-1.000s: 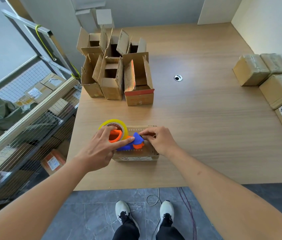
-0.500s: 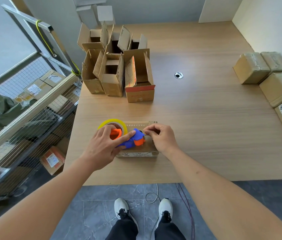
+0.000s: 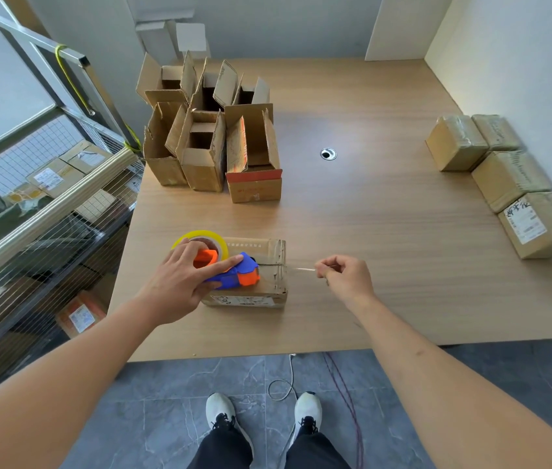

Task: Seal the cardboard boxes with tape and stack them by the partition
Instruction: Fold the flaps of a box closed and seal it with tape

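Observation:
A small closed cardboard box lies near the front edge of the wooden table. On top of it sits a blue and orange tape dispenser with a yellow-rimmed tape roll. My left hand holds the dispenser down on the box. My right hand is to the right of the box and pinches the free end of a clear tape strip stretched out from the dispenser.
Several open cardboard boxes stand at the table's back left. Several taped boxes line the white partition on the right. A wire-mesh metal rack holding parcels runs along the left. A cable grommet sits mid-table.
My right hand has moved right, away from the dispenser, drawing a strip of clear tape out past the box's right end. My left hand stays on the dispenser.

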A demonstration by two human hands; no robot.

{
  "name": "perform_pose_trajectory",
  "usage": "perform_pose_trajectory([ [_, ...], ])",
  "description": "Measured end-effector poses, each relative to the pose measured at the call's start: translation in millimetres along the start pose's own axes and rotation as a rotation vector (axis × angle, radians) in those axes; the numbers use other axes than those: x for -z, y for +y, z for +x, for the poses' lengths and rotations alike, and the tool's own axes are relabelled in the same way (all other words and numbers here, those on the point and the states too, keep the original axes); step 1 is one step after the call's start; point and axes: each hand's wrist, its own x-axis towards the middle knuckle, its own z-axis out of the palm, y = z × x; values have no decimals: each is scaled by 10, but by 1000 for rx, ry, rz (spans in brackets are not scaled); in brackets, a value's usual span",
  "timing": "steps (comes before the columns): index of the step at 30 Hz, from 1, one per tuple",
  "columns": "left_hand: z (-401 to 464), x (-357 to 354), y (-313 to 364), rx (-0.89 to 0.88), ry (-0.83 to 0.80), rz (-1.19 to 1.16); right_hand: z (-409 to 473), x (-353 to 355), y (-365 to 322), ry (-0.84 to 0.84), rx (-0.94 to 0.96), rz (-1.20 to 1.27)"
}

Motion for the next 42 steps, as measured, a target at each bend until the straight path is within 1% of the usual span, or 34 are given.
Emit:
perform_pose_trajectory([
  [6, 29, 2, -10, 19, -47, -19, 52, -115, 73, -35, -138, 119],
  [11, 38, -10, -12, 3, -33, -42, 146, -252, 141, -32, -209, 210],
  [17, 56, -48, -20, -12, -22, -48, 286, -475, 259, -86, -309, 206],
  [20, 55, -44, -9, -3, -17, -62, 293, -677, 306, -88, -253, 180],
  [23, 52, -31, 11, 1, -9, -63, 259, -847, 301, 9, -198, 120],
  [26, 60, -13, 24, 0, -11, -68, 239, -839, 311, 51, -283, 136],
  [28, 50, -5, 24, -3, -6, -70, 211, -853, 295, 52, -270, 148],
  [29, 46, 0, 19, -4, -3, -69, 198, -898, 294, 67, -253, 181],
  [31, 48, 10, 21, -12, 5, -79, 151, -992, 240, 164, -231, 253],
  [34, 68, 22, 15, -24, 7, -88, 77, -1049, 205, 294, -252, 382],
  [39, 77, -17, -21, -47, 27, -79, 59, -1054, 168, 361, -222, 428],
  [42, 79, -43, -35, -62, 39, -77, 82, -1094, 64, 379, -208, 332],
])
